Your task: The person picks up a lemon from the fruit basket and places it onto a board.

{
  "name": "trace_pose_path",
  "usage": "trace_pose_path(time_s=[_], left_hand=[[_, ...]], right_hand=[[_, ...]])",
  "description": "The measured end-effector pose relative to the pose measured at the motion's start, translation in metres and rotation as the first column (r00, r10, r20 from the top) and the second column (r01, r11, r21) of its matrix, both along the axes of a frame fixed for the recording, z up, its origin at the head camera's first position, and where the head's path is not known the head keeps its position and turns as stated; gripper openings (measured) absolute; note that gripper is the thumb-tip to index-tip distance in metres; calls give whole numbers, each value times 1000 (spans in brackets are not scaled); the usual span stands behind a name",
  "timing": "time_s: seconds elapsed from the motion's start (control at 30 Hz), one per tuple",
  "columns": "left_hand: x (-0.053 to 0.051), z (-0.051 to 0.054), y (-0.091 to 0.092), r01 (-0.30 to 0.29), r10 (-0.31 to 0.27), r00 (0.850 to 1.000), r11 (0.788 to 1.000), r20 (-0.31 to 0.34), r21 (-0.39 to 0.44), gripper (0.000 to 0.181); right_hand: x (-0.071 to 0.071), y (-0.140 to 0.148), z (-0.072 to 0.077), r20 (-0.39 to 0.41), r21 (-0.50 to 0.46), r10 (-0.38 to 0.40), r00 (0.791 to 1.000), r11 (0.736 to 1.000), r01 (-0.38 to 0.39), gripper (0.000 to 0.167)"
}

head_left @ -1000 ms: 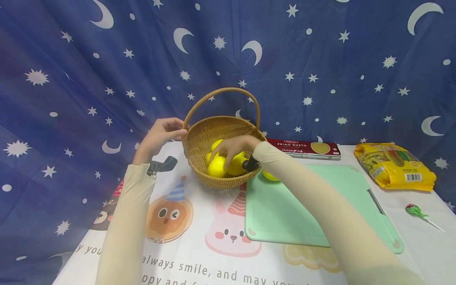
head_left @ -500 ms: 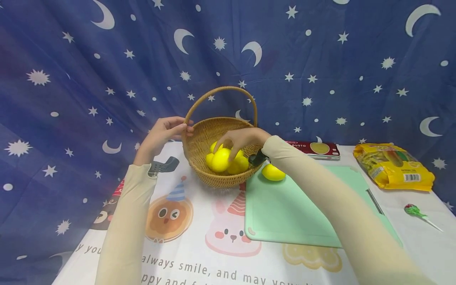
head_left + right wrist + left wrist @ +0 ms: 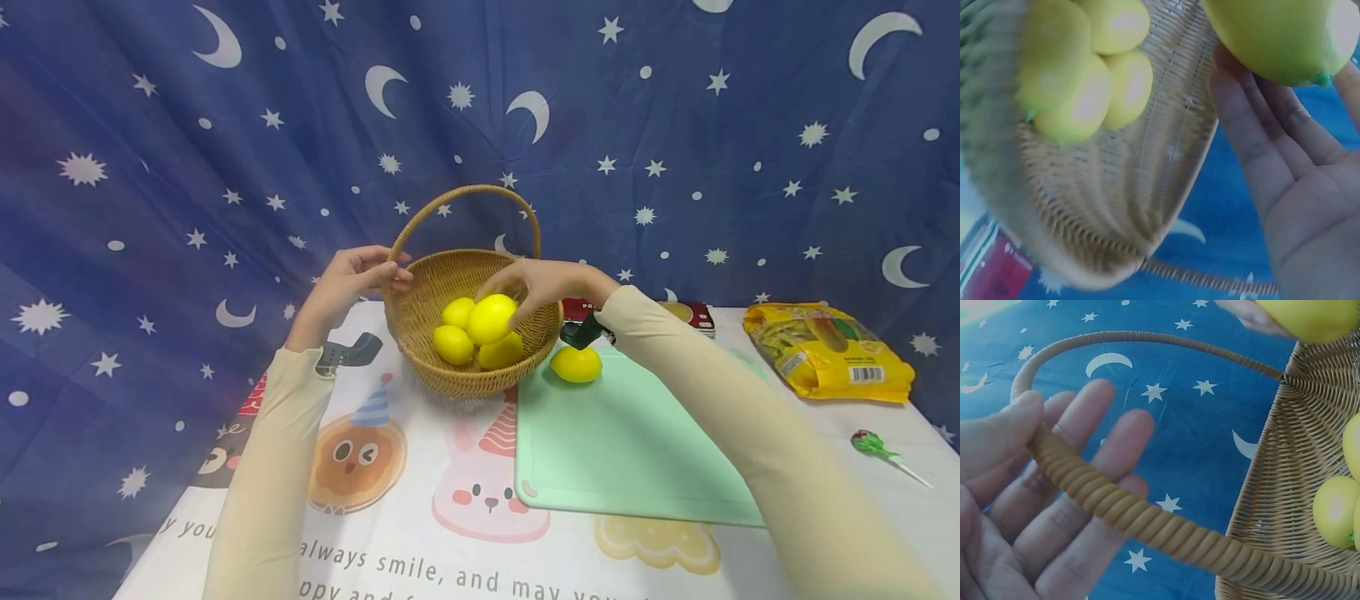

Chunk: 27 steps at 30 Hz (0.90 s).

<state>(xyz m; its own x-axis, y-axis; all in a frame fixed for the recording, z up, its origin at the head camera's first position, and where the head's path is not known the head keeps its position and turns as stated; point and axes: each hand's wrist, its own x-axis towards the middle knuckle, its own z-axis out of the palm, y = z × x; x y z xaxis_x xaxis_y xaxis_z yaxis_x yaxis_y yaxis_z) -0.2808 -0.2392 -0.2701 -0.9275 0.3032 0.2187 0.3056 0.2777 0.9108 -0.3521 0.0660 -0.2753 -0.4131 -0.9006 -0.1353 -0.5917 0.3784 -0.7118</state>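
We find the hands well apart, one at each side of the wicker basket (image 3: 468, 385). The left hand (image 3: 347, 282) holds the arched handle (image 3: 1147, 526) near its left foot, thumb on one side and fingers on the other; in the left wrist view we see those fingers only slightly bent. The right hand (image 3: 546, 282) comes in from the right with thumb and fingers round a raised lemon (image 3: 491, 319), over the basket's opening; the right wrist view gives us its green tip and a gap between it and the fruit below. In that same view we count four loose lemons (image 3: 1077, 103) bunched inside the basket, touching or nearly so. One more, the outside lemon (image 3: 576, 364), lies on the mint-green cutting board (image 3: 630, 454), just beside the basket's right side. We cannot tell whether the basket's base overlaps the board's corner. Behind the board we note a red spaghetti pack (image 3: 701, 320), partly hidden by the right arm; farther right, a yellow bag (image 3: 832, 354) and, nearer us, a lollipop (image 3: 872, 443) on the white printed tablecloth (image 3: 408, 533). A blue curtain (image 3: 300, 158) with moons and stars hangs behind.
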Motion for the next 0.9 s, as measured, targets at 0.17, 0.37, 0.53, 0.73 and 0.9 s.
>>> trace_pose_path(time_s=[0.17, 0.37, 0.53, 0.73, 0.9], left_hand=[[0, -3, -1, 15, -15, 1000, 999, 4, 36, 21], [1, -6, -2, 21, -21, 1000, 999, 3, 48, 17], [4, -7, -3, 14, -13, 1000, 1000, -17, 27, 19], [8, -7, -4, 1, -1, 1000, 1000, -20, 0, 18], [11, -8, -4, 6, -7, 1000, 1000, -25, -11, 19]], right_hand=[[0, 24, 0, 17, -88, -28, 999, 996, 29, 57], [4, 57, -3, 17, -138, -150, 989, 979, 151, 56], [8, 86, -7, 15, -177, -234, 972, 956, 233, 56], [11, 122, -20, 102, -188, -336, 936, 918, 349, 60], [16, 147, -35, 73, -184, -372, 925, 907, 379, 61]])
